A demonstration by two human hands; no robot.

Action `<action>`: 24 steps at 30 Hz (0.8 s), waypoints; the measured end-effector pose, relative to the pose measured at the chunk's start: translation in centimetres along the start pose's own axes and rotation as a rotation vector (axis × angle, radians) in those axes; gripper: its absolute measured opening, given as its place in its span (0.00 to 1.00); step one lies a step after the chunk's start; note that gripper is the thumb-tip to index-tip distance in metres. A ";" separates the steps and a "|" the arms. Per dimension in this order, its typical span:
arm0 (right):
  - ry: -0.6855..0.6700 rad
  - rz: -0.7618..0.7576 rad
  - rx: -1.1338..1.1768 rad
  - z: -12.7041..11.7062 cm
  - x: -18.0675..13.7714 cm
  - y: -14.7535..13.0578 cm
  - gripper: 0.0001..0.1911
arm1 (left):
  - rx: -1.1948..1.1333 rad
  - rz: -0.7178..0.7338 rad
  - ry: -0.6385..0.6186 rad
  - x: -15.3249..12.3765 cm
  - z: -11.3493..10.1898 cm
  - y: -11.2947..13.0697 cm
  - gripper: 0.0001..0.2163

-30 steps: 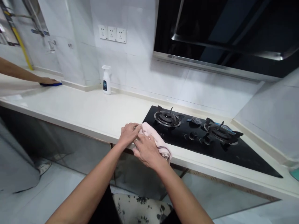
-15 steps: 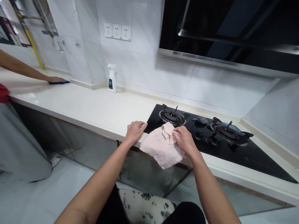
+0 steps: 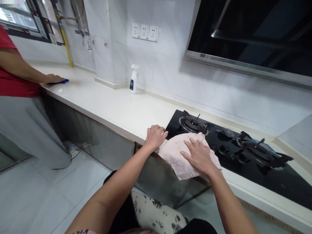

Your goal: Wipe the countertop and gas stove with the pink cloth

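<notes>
Cloth of pale pink towelling (image 3: 174, 154) lies in the lower centre of the frame, under my right hand (image 3: 198, 154) and just right of my left hand (image 3: 156, 135). It covers the front left part of the black glass two-burner hob (image 3: 275, 182), and its near corner hangs past the front edge of the cream countertop (image 3: 109, 100). My right hand lies on top of it, fingers spread wide and palm down. My left hand rests beside the hob's left corner, loosely bent fingers apart from the thumb. A grey metal mesh scrubber (image 3: 226, 132) sits between the burners, right of centre. A white spray bottle with a dark label (image 3: 133, 81) stands in the upper middle; at left, a co-worker's hand (image 3: 55, 78) presses a blue cloth (image 3: 64, 81) on the counter.
</notes>
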State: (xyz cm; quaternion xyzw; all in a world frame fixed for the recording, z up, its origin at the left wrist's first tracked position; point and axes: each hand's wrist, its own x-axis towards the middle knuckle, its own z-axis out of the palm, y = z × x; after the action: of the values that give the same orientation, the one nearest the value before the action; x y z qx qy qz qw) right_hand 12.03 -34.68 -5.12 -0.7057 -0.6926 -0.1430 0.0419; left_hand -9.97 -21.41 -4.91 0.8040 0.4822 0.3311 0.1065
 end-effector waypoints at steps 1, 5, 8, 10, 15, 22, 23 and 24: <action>0.012 -0.010 -0.026 0.2 -0.3 -0.4 0.30 | 0.007 -0.003 0.000 0.0 0.1 0.0 0.14; 0.117 -0.131 -0.090 -0.2 -1.8 -2.8 0.31 | -0.003 -0.009 -0.030 0.0 0.3 0.1 0.14; 0.151 -0.273 -0.072 -1.2 -1.5 -6.7 0.27 | -0.021 -0.012 -0.028 0.1 0.0 0.1 0.16; 0.149 -0.312 -0.048 -1.5 -0.3 -9.7 0.22 | -0.036 -0.017 -0.031 0.3 -0.3 0.0 0.16; 0.157 -0.235 -0.006 -0.4 2.9 -13.1 0.17 | -0.049 -0.085 -0.083 1.2 -0.8 -0.8 0.16; 0.235 -0.272 -0.053 1.3 0.0 -9.2 0.24 | 0.034 -0.012 -0.070 1.1 -0.5 -1.2 0.18; 0.232 -0.263 -0.062 1.4 -0.7 -8.3 0.25 | 0.046 -0.007 -0.069 1.1 -0.5 -1.2 0.18; 0.228 -0.253 -0.068 1.5 -1.5 -7.4 0.25 | 0.058 -0.002 -0.071 1.1 -0.5 -1.2 0.18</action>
State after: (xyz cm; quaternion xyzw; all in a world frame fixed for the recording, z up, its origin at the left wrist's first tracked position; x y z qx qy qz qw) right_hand 4.89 -35.49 -7.93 -0.5932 -0.7614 -0.2496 0.0779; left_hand -10.73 -19.92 -4.66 0.8176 0.4882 0.2883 0.1004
